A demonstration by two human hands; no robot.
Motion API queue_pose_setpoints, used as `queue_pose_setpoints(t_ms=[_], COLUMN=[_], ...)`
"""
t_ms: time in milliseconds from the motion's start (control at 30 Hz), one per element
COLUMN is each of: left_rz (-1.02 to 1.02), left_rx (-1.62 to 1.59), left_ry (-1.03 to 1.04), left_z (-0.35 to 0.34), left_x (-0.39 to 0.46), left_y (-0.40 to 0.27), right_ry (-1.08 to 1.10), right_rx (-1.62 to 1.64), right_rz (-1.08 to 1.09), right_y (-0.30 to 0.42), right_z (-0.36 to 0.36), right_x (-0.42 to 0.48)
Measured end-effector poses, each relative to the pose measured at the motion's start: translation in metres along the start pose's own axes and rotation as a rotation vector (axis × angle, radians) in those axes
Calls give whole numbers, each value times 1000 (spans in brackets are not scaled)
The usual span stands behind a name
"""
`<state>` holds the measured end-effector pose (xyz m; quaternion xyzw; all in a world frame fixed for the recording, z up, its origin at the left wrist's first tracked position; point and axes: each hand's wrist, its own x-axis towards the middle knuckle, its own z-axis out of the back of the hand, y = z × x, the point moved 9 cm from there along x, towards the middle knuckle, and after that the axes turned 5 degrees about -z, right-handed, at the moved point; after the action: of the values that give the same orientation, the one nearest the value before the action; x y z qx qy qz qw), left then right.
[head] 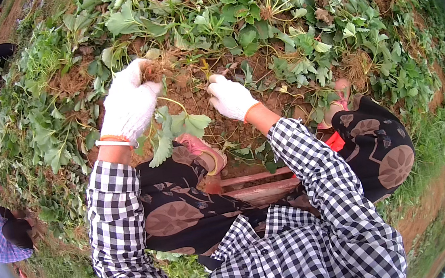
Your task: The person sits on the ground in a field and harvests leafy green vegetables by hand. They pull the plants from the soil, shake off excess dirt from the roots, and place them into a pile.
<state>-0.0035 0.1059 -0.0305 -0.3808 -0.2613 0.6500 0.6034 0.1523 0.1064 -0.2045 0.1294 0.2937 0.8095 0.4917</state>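
Note:
My left hand (128, 103), in a white knitted glove with an orange cuff, is closed around an uprooted strawberry plant. Its brown fibrous roots (155, 70) stick out by the thumb, and its green leaves (179, 127) hang below the fist on a thin stalk. To the right, my right hand (232, 97) wears a matching glove, with its fingers curled just above the soil. A small yellowish sprig (206, 68) shows at its fingertips; whether the fingers grip it is unclear. Bare brown soil (188, 89) lies between the hands.
Pulled strawberry plants (271, 6) with exposed roots (357, 65) cover the ground ahead. Beneath me is a low wooden stool (259, 192), between my pink shoes (202, 151). At far left, several people (7, 238) bend over the field.

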Motion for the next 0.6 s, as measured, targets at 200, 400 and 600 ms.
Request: queue_pose_setpoints(t_ms=[200,400,600], left_rz=[-51,162,112], left_rx=[478,123,-359], left_ry=[-95,94,257], left_z=[8,-15,-60], left_x=[-1,-4,-4], left_y=[-6,15,10], right_ry=[183,244,472], right_rx=[-67,904,1250], right_rz=[-115,-84,-133], right_y=[-46,38,68], right_z=[-44,48,63], right_x=[10,-18,-38])
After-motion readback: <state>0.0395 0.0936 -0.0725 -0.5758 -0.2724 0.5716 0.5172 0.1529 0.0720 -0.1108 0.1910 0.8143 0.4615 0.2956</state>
